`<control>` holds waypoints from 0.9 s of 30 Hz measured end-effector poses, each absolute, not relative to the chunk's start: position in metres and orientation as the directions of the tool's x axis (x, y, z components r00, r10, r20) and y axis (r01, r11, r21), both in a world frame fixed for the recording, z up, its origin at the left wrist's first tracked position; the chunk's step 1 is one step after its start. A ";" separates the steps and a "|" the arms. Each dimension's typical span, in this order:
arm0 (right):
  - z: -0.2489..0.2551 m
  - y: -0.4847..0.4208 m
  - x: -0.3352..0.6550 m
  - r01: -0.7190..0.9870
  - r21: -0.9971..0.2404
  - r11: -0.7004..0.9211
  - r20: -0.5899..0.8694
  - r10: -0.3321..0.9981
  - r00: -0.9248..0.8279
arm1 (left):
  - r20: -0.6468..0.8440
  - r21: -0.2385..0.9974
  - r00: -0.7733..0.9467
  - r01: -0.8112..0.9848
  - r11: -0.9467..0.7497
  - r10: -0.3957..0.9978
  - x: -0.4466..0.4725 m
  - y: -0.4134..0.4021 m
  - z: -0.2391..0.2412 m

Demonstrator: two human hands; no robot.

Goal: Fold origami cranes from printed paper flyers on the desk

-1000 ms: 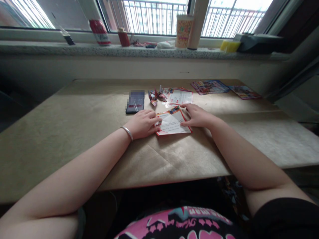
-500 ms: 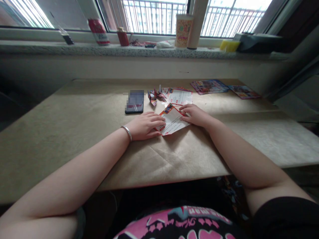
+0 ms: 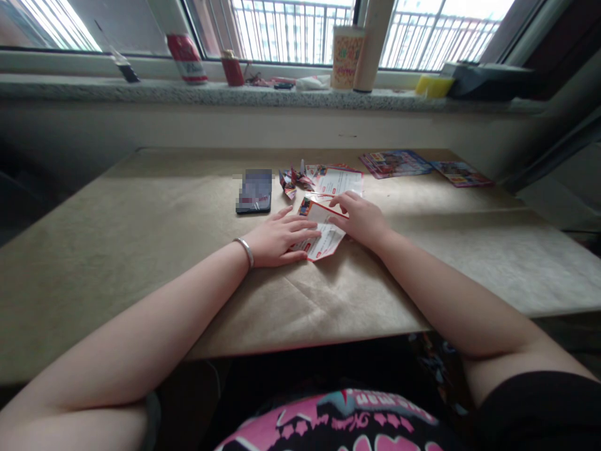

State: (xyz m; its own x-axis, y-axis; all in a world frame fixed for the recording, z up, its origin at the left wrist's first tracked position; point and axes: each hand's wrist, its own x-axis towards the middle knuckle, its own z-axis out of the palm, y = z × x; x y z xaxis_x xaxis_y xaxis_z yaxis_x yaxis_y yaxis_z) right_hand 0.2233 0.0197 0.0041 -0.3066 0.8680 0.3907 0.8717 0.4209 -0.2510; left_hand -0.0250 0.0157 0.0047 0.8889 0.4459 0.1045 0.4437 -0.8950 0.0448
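A printed paper sheet [image 3: 323, 237], white with red edges, lies partly folded on the brown table [image 3: 141, 238]. My left hand [image 3: 277, 239] rests flat on the sheet's left part, fingers stretched out. A silver bangle sits on that wrist. My right hand [image 3: 357, 216] presses on the sheet's right side, its fingers bent over the folded flap. Small folded paper figures [image 3: 293, 180] and another printed sheet [image 3: 339, 181] lie just behind the hands.
A dark phone [image 3: 254, 191] lies left of the folded figures. Two colourful leaflets [image 3: 395, 163] lie at the table's far right. Along the windowsill [image 3: 141, 93] stand a red can [image 3: 188, 59], a paper cup [image 3: 346, 57] and small clutter.
My right hand has moved left and folded the sheet's right side over, so the sheet is now narrower. My left hand has slid a little further onto it.
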 end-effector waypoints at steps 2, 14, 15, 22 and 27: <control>0.005 0.019 0.223 0.889 -0.244 0.387 0.323 0.897 -0.302 | 0.095 0.052 0.884 0.455 -0.889 0.458 -0.025 0.016 0.005; 0.007 0.029 0.246 0.750 -0.285 0.597 0.216 0.802 -0.557 | 0.217 0.225 0.755 0.579 -0.784 0.619 -0.036 0.029 -0.002; 0.006 0.030 0.246 0.733 -0.294 0.613 0.222 0.790 -0.571 | 0.224 0.246 0.743 0.583 -0.774 0.630 -0.037 0.030 -0.003; -0.005 0.038 0.247 0.629 -0.290 0.721 0.290 0.693 -0.660 | 0.294 0.135 0.670 0.677 -0.724 0.681 -0.034 0.030 -0.004; -0.008 0.037 0.246 0.601 -0.325 0.730 0.329 0.683 -0.652 | 0.365 0.056 0.647 0.703 -0.709 0.669 -0.031 0.029 -0.004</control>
State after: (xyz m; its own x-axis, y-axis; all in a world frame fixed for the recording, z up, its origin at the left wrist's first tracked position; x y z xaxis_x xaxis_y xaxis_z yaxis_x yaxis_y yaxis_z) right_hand 0.2458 0.0373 -0.0076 -0.6519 0.6834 0.3286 0.6014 0.7299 -0.3249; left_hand -0.0310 0.0289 -0.0036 0.6469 0.6694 0.3653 0.7026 -0.7094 0.0557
